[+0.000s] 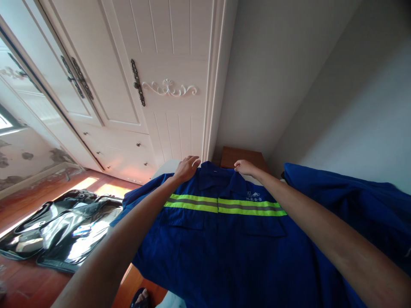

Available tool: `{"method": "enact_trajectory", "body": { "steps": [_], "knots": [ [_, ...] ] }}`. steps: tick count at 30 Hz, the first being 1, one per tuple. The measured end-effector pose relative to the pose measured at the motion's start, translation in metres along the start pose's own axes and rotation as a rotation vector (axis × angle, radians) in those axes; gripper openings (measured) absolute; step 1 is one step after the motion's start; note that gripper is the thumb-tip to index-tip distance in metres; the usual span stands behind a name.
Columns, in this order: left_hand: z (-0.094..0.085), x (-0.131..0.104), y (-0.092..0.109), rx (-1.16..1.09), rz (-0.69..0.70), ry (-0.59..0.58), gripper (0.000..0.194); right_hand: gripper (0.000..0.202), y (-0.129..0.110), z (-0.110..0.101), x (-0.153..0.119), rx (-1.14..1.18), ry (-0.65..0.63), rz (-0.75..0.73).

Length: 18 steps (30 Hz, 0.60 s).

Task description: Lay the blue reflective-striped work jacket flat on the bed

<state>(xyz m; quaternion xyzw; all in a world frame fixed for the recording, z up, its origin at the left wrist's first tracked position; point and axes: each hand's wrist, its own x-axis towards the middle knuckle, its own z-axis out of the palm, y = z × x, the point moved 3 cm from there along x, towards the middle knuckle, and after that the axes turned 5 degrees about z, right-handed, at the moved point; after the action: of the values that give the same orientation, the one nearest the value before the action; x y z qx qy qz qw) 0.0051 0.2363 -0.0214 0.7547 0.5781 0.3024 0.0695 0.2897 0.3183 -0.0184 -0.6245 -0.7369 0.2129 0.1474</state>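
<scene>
A blue work jacket [221,248] with a yellow-green reflective stripe across the chest lies spread out face up in front of me. My left hand [186,167] rests on its left shoulder beside the collar, fingers closed on the cloth. At the right shoulder near the collar, my right hand [244,167] pinches the fabric. Both my arms stretch out over the jacket. A small white logo [253,196] sits on the chest under my right wrist.
A second blue garment [353,201] lies bunched at the right against the grey wall. A white wardrobe [135,85] stands ahead on the left, a wooden nightstand [242,156] beyond the jacket. Shiny black bags [61,231] lie on the wooden floor at left.
</scene>
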Motion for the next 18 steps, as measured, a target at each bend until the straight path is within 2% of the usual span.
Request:
{"method": "enact_trajectory", "body": {
  "steps": [2, 4, 6, 8, 11, 15, 18],
  "knots": [
    [0.006, 0.004, 0.013, 0.048, 0.100, -0.059, 0.049, 0.007, 0.013, -0.010, -0.011, -0.024, -0.044, 0.019],
    [0.017, 0.008, 0.022, 0.118, 0.148, -0.175, 0.051, 0.015, 0.021, -0.013, -0.022, -0.037, -0.071, 0.027],
    [0.030, 0.007, 0.027, 0.175, 0.133, -0.294, 0.053, 0.024, 0.026, -0.009, -0.032, -0.041, -0.081, 0.030],
    [0.041, 0.003, 0.028, 0.213, 0.107, -0.363, 0.058, 0.026, 0.029, -0.001, -0.038, -0.042, -0.073, 0.034],
    [0.051, -0.009, 0.026, 0.263, 0.083, -0.382, 0.067, 0.029, 0.034, 0.010, -0.045, -0.054, -0.025, 0.049],
    [0.053, -0.017, 0.023, 0.286, 0.057, -0.419, 0.076, 0.031, 0.035, 0.014, -0.052, -0.124, 0.069, 0.069],
    [0.050, -0.015, 0.026, 0.284, 0.055, -0.414, 0.079, 0.035, 0.025, 0.013, -0.057, -0.172, 0.128, -0.011]
  ]
}}
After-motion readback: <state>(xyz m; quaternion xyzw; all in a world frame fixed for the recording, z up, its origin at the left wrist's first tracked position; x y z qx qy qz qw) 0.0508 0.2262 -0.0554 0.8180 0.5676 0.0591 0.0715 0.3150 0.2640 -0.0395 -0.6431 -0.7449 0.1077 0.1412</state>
